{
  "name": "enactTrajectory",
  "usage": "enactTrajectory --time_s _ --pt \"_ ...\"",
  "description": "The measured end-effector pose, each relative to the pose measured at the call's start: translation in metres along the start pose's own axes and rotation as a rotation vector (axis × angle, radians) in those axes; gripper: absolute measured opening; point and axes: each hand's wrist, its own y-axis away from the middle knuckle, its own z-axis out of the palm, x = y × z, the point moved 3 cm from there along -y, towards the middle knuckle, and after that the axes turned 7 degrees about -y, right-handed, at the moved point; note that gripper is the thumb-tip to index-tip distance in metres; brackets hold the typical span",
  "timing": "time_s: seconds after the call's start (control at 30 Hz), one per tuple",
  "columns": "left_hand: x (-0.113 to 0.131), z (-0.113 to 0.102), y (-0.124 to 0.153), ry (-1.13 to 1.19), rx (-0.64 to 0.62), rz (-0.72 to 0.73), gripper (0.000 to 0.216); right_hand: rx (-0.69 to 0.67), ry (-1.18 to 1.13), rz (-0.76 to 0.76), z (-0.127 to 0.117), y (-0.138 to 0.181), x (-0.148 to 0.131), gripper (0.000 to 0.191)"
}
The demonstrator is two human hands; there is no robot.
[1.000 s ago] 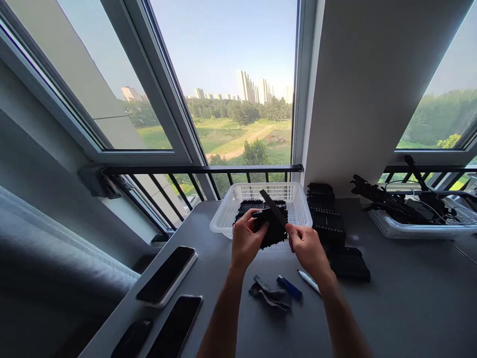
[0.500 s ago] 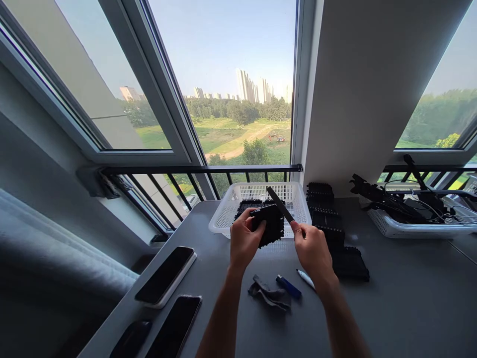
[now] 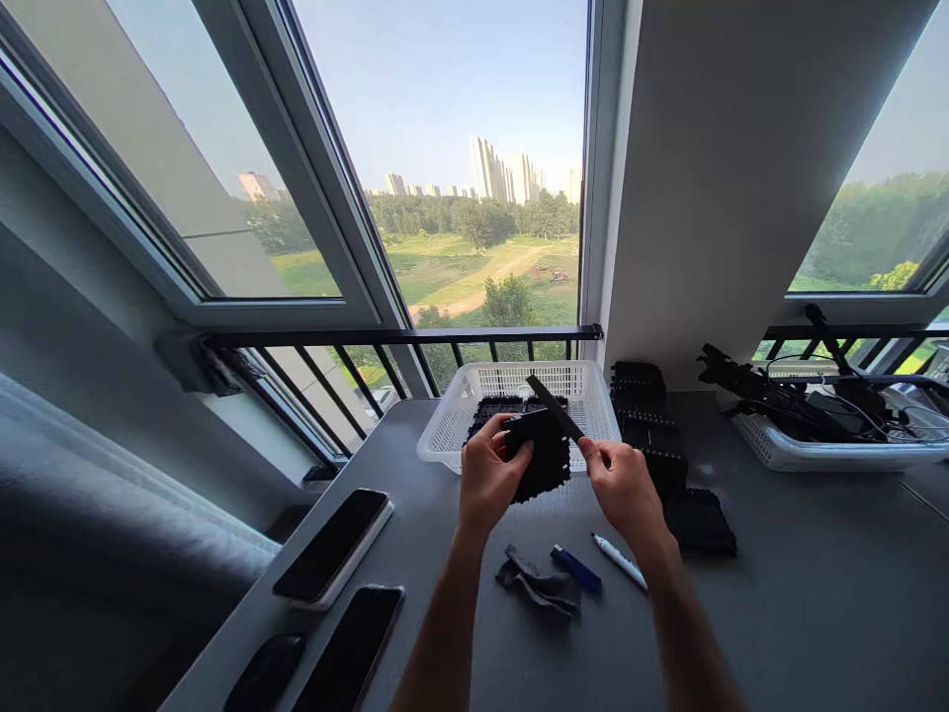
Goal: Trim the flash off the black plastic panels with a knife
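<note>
My left hand (image 3: 493, 475) is closed on the left side of a black square plate with notched edges (image 3: 547, 463). In my right hand (image 3: 623, 485) is a flat dark file (image 3: 553, 405), gripped at its near end and slanting up to the left. The file lies along or just over the plate's upper right edge; exact contact cannot be made out. Behind my hands stands a white plastic basket (image 3: 445, 435) with more black notched pieces (image 3: 495, 407) in it. Below my hands are a crumpled grey cloth (image 3: 538, 585), a blue lighter (image 3: 576, 570) and a white marker (image 3: 619, 562).
Stacks of black notched pieces (image 3: 652, 435) stand right of the basket, with another stack (image 3: 701, 522) nearer. Two phones (image 3: 333, 544) and a dark computer mouse (image 3: 265, 672) lie left. A second white basket (image 3: 808, 450) holds cables at right. A railing (image 3: 407, 338) borders the window.
The plate has tilted slightly and come a little lower in my left hand. The file has shifted slightly to the left along the plate's edge. Both are still held.
</note>
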Motion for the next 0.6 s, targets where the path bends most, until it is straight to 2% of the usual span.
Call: enactTrajectory --time_s 0.13,0.27,0.43,0.6 --pt "-0.001 -0.002 -0.001 0.012 0.010 -0.033 0.034 0.124 -0.078 0.048 -0.007 -0.005 0.008 0.054" --pt "0.006 0.003 0.004 0.050 -0.084 -0.019 0.043 0.157 -0.235 0.070 -0.009 -0.007 0.007 0.053" --pt "0.014 0.015 0.012 -0.036 -0.211 0.116 0.035 0.162 -0.274 0.059 -0.007 -0.008 0.002 0.054" --pt "0.016 0.023 0.017 -0.211 -0.231 0.257 0.025 0.205 -0.238 0.057 -0.008 -0.007 0.005 0.053"
